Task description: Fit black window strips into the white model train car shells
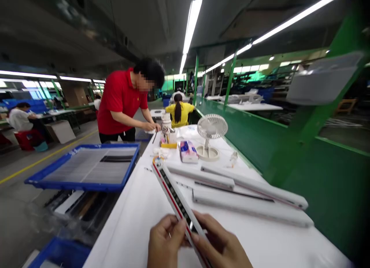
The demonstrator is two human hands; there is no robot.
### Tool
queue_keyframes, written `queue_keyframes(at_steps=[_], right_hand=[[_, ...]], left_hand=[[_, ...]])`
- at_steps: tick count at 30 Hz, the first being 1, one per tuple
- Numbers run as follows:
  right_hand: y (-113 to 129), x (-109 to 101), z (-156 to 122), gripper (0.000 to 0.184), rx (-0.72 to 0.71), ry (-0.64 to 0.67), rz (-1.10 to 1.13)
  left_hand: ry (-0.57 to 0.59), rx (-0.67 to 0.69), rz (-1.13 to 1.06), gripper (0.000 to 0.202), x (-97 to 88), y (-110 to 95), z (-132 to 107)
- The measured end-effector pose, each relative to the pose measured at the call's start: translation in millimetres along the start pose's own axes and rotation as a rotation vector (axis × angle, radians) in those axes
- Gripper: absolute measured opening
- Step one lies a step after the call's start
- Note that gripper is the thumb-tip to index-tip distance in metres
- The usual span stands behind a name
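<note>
A long white light bar (170, 189) with a dark inner strip and red wire lies diagonally over the white table (135, 218), its near end between my hands. My left hand (165, 243) pinches that end from the left, fingers curled on it. My right hand (222, 245) grips it from the right, thumb on top. Three more white bars (251, 191) lie across the table to the right, untouched.
A small white desk fan (211, 135), a tissue pack (188, 151) and small items stand farther back. A blue tray (86, 166) of strips sits left of the table. A person in a red shirt (121, 100) works at the far end. A green partition (289, 144) runs along the right.
</note>
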State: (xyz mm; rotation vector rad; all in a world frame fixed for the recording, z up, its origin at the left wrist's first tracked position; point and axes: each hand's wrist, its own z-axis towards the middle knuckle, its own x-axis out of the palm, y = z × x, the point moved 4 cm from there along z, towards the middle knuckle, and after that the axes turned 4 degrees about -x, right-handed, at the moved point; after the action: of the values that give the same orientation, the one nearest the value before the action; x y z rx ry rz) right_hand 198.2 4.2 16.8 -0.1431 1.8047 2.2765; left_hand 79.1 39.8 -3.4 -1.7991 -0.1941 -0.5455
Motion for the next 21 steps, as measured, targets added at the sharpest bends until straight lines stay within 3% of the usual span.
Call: queue_keyframes(at_steps=[4, 9, 16, 21], right_hand=[[4.2, 2.7, 1.8, 0.037, 0.087, -0.021, 0.083], [1.0, 1.8, 6.8, 0.041, 0.182, 0.026, 0.219], [-1.9, -0.8, 11.2, 0.039, 0.159, 0.008, 0.092], [-3.2, -0.3, 14.8, 0.037, 0.189, 0.047, 0.049]], left_hand=[[0.033, -0.019, 0.017, 0.017, 5.7, -10.6, -8.7], [0.035, -0.056, 0.03, 0.013, 6.8, -8.6, -7.2], [0.02, -0.034, 0.244, 0.024, 3.7, -9.7, 3.1], [0.044, -0.03, 0.272, 0.025, -1.4, -6.9, 8.6]])
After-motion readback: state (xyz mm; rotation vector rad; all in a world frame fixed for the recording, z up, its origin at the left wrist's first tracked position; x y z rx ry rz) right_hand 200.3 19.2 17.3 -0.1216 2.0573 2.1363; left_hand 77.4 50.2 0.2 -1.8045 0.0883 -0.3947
